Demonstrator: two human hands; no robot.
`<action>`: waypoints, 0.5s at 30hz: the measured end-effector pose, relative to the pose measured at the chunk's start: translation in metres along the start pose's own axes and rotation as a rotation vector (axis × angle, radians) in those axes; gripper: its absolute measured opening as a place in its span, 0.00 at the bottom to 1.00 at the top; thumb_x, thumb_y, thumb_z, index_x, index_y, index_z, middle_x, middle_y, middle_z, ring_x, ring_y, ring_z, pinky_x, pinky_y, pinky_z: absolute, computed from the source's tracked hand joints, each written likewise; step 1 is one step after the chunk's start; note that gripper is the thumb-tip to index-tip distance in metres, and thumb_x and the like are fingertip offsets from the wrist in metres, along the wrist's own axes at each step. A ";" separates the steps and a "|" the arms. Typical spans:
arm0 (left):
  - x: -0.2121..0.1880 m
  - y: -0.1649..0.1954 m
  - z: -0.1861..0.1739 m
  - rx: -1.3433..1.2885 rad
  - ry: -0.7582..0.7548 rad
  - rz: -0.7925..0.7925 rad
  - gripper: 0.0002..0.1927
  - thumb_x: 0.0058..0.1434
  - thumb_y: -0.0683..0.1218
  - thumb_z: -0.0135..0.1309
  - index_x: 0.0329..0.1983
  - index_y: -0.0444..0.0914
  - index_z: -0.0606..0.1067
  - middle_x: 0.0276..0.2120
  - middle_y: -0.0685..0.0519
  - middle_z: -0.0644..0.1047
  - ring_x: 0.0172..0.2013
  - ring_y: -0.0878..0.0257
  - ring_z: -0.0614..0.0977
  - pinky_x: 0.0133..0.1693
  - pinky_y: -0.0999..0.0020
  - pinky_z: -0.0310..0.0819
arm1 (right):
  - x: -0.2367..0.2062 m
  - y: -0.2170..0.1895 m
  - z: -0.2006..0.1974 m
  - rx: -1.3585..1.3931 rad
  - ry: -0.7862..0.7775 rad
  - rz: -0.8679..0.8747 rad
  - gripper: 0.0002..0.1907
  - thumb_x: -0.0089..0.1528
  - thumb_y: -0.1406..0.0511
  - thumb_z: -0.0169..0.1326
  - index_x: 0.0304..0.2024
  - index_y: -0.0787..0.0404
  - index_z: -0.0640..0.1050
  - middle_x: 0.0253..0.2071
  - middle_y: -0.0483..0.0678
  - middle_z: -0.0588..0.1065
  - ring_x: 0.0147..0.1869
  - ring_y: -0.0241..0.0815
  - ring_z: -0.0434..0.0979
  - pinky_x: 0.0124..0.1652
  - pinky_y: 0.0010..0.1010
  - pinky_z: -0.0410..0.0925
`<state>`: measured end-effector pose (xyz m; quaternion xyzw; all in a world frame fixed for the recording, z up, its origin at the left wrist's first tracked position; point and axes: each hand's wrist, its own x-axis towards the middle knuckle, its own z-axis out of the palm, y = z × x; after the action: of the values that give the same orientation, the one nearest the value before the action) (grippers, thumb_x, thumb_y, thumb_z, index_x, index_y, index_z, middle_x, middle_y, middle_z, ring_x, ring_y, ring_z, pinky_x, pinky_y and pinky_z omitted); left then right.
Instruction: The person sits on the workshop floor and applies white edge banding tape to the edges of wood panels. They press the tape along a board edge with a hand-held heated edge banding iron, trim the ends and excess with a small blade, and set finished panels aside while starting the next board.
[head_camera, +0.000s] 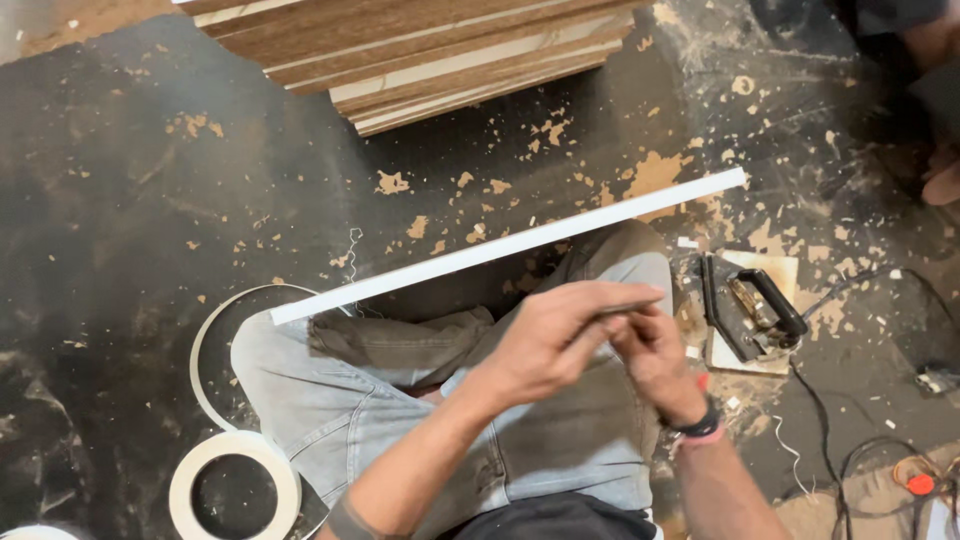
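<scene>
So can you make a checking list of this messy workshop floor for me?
surface: dark floor, wood chips scattered.
job's things: long white strip across the lap; thin dark tool held.
clutter: edging tape roll; old iron on a board.
fingers: left hand and right hand together, pinching the tool.
cables: black cord from the iron.
surroundings: stacked wood panels; someone's foot.

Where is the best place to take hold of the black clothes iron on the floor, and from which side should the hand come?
Grip the iron by its black handle, coming from above. The iron sits flat on a pale board with the handle arching over its body, so there seems to be a gap for the fingers to curl under. Its cord trails toward the viewer, so lifting straight up looks safest.
</scene>
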<state>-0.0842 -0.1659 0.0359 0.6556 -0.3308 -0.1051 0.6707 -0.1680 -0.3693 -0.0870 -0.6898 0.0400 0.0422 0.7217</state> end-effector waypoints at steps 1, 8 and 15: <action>-0.001 0.003 -0.006 -0.076 -0.001 -0.029 0.16 0.76 0.41 0.49 0.66 0.42 0.72 0.55 0.47 0.81 0.56 0.54 0.85 0.59 0.60 0.80 | 0.005 -0.002 -0.013 -0.006 0.048 -0.057 0.20 0.71 0.56 0.49 0.54 0.67 0.75 0.51 0.48 0.77 0.54 0.39 0.77 0.53 0.32 0.72; 0.045 -0.014 -0.058 0.977 -0.328 -0.085 0.22 0.58 0.42 0.51 0.58 0.43 0.72 0.41 0.46 0.79 0.38 0.45 0.82 0.35 0.49 0.76 | 0.089 0.000 -0.118 -0.213 0.576 -0.156 0.19 0.77 0.56 0.45 0.62 0.61 0.70 0.59 0.47 0.70 0.63 0.41 0.70 0.57 0.35 0.72; 0.086 -0.074 -0.082 0.940 -0.595 -0.126 0.13 0.68 0.46 0.45 0.54 0.47 0.73 0.41 0.52 0.81 0.41 0.48 0.83 0.35 0.50 0.76 | 0.124 0.043 -0.136 0.090 0.305 -0.104 0.29 0.75 0.43 0.35 0.64 0.54 0.71 0.61 0.44 0.72 0.67 0.39 0.71 0.63 0.41 0.69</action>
<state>0.0504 -0.1574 -0.0018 0.8445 -0.4775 -0.1667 0.1764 -0.0493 -0.5025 -0.1501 -0.6563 0.1151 -0.1025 0.7386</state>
